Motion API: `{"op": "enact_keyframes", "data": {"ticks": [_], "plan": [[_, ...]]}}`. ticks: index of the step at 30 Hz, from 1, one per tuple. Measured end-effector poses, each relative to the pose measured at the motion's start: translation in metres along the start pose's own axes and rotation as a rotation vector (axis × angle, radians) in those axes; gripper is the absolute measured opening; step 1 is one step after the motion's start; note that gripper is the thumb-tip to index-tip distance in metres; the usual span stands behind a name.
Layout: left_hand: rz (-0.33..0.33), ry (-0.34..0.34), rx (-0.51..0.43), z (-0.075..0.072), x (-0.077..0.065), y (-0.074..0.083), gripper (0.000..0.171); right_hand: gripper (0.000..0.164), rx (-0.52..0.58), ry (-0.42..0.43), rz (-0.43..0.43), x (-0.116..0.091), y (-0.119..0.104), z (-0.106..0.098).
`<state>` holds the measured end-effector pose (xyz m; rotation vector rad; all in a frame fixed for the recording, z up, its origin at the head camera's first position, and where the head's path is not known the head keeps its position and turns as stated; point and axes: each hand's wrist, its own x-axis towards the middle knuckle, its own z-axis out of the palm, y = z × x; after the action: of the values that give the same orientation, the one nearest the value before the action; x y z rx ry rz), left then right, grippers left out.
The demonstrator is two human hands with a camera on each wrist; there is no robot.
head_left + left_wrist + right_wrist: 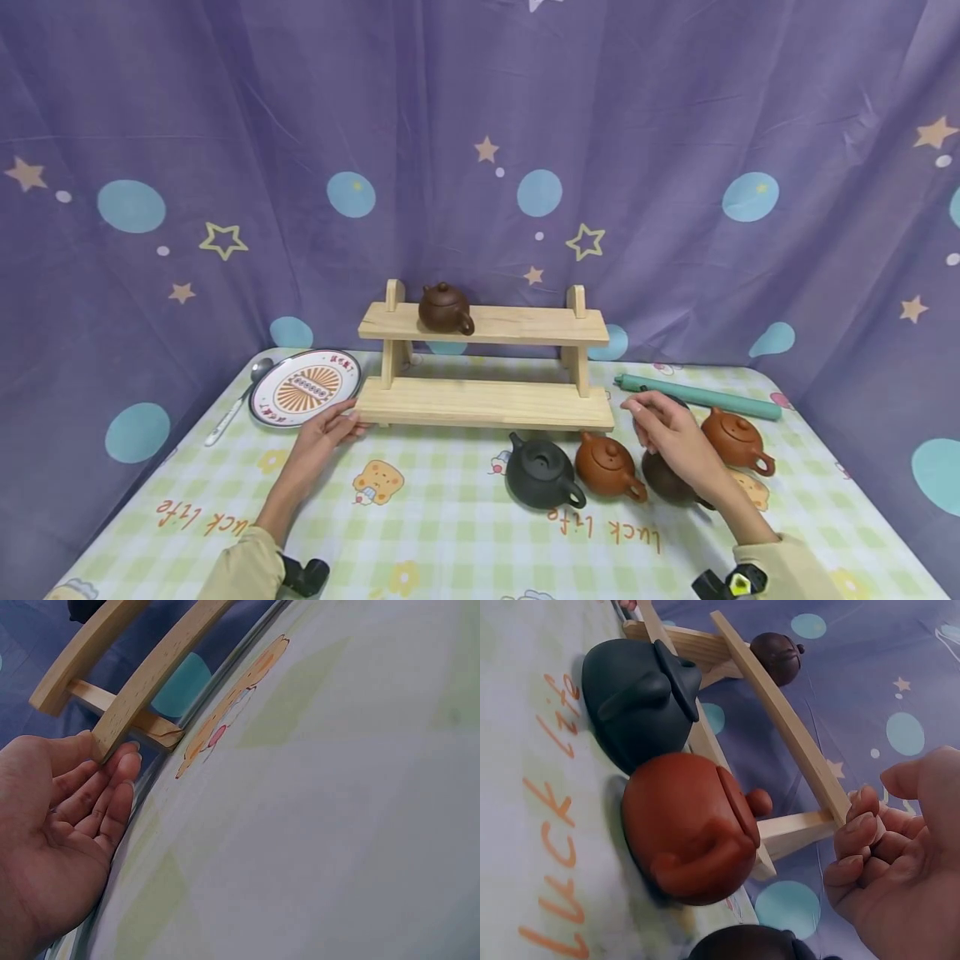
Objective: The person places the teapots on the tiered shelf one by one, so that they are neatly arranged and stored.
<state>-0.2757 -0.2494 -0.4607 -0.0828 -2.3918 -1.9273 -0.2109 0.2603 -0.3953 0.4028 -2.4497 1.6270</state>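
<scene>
- Left grip (317, 446): the nearer hand, pinching the wooden shelf (483, 402) at its left end.
- Right grip (670, 432): loosely curled, empty, just off the wooden shelf's right end.
- The wooden shelf's long axis: left to right, between both grips.

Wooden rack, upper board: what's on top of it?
One dark brown teapot, standing left of centre on the upper board in the head view. Its lid is on, so its inside can't be seen; the wood directly under it is covered too.

The tablecloth (450, 521) bears a shelf (483, 402), teapots (609, 468), plate (307, 389), spoon (237, 407), teal rod (697, 397).
</scene>
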Motion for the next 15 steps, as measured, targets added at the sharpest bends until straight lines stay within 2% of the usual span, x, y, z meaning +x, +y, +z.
{"op": "enact_keyframes", "data": {"ticks": [7,15], "plan": [[-0.022,-0.001,0.019,0.0,-0.001,0.003,0.052,0.027,-0.007,0.022,0.001,-0.009,0.002,-0.006],[-0.011,-0.001,0.026,0.001,0.0,0.001,0.051,0.027,-0.033,0.056,-0.004,-0.02,0.007,-0.016]]}}
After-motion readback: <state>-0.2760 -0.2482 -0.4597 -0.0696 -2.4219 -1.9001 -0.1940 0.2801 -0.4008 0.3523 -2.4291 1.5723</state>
